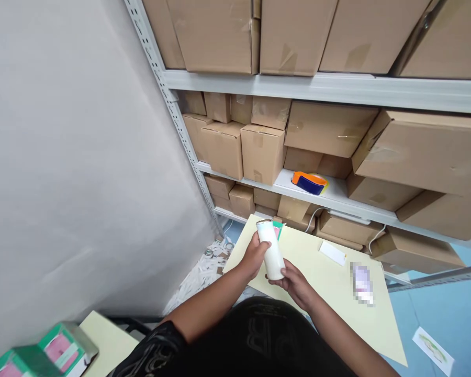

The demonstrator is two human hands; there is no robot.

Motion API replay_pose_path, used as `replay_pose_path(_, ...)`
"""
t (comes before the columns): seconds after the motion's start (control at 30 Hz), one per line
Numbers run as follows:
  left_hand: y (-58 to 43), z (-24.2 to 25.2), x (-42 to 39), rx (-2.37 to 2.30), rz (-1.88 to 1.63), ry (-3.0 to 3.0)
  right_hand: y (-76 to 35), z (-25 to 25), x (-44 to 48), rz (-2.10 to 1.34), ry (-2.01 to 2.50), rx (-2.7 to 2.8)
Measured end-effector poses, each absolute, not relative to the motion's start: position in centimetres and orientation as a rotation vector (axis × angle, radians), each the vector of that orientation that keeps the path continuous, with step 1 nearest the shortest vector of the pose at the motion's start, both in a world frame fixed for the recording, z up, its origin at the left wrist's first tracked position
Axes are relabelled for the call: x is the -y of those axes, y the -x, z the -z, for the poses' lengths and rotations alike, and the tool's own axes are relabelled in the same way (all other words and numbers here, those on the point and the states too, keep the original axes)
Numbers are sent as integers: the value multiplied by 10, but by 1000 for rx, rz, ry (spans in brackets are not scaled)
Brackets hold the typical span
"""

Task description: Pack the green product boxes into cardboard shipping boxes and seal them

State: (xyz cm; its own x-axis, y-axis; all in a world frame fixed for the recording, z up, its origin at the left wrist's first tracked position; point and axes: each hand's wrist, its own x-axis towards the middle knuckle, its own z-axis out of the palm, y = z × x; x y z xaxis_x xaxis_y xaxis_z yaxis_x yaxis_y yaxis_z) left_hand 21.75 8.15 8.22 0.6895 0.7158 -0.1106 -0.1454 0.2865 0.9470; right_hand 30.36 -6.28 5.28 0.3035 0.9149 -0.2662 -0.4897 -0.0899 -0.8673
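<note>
I hold a white cylindrical bottle [270, 250] in both hands above a pale yellow table [329, 293]. My left hand [253, 256] wraps round its upper part near the cap. My right hand [294, 283] grips its lower end from below. The bottle tilts slightly, with its top pointing away from me. A green and pink packet [278, 228] lies on the table just behind the bottle's top.
A white label [332, 253] and a blurred small item [363, 284] lie on the table. An orange and blue tape dispenser [309, 182] rests on the grey shelf [337, 196] among cardboard boxes [259, 152]. Green boxes [58, 348] stand at lower left. Paper scraps [204, 272] litter the floor.
</note>
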Motion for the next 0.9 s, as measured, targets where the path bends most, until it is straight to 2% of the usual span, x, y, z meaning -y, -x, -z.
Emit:
replay_pose_path(0.2, -223, -94, -69, -610, -587, -1354, -309, -49, 66, -930, 1314, 596)
replay_pose_path(0.4, -221, -93, -74, -544, -573, -1300, -308, -52, 65, -1083, 1262, 584)
replay_pose_path(0.57, -212, -80, -84, -563, -498, -1473, -296, -35, 48, -714, 1504, 678)
replay_pose_path(0.67, -204, -68, -102, -539, -471, -1459, -296, -30, 38, -703, 1617, 737)
replay_pose_path(0.77, -194, -55, -126, -481, -434, -1516, -304, -37, 25, -704, 1550, 641)
replay_pose_path(0.9, -184, -40, -148, -297, -215, -1691, -314, -50, 2, -648, 1410, 500)
